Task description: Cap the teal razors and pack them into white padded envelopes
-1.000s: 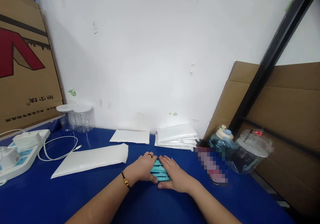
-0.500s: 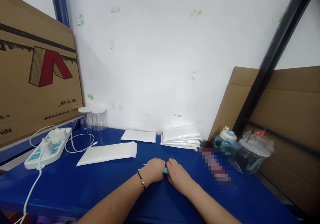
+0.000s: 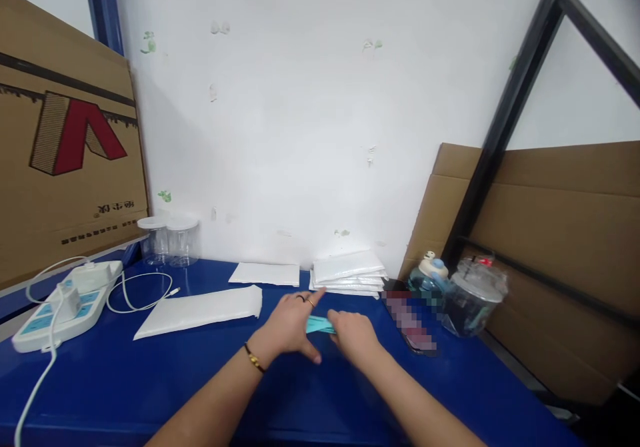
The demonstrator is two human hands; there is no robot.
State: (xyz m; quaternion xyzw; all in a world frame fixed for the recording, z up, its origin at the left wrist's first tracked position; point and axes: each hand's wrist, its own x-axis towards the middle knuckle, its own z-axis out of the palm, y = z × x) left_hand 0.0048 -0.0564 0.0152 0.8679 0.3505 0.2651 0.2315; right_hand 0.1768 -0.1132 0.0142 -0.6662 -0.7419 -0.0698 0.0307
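A small bundle of flat light-blue strips (image 3: 320, 325) is between my two hands, just above or on the blue tabletop; its exact kind does not show. My right hand (image 3: 355, 334) is closed on its right end, fingers curled and thumb side toward the bundle. At the left end, my left hand (image 3: 287, 324) is open, with the thumb apart from the fingers. It wears rings and a dark bracelet with gold beads. Part of the bundle's left end is hidden behind this hand.
Behind my hands lie a stack of white padded packets (image 3: 347, 274) and a single white packet (image 3: 265, 274). A longer white packet (image 3: 200, 310), power strip (image 3: 67, 307) and clear jars (image 3: 183, 244) are left. A blurred-out flat item (image 3: 413, 320), bottle (image 3: 427, 277) and bagged tub (image 3: 473, 297) stand right.
My left hand has opened from a closed grip and shifted left, baring more of the light-blue strips. My right hand has stayed closed at their right end. The whole view has shifted slightly.
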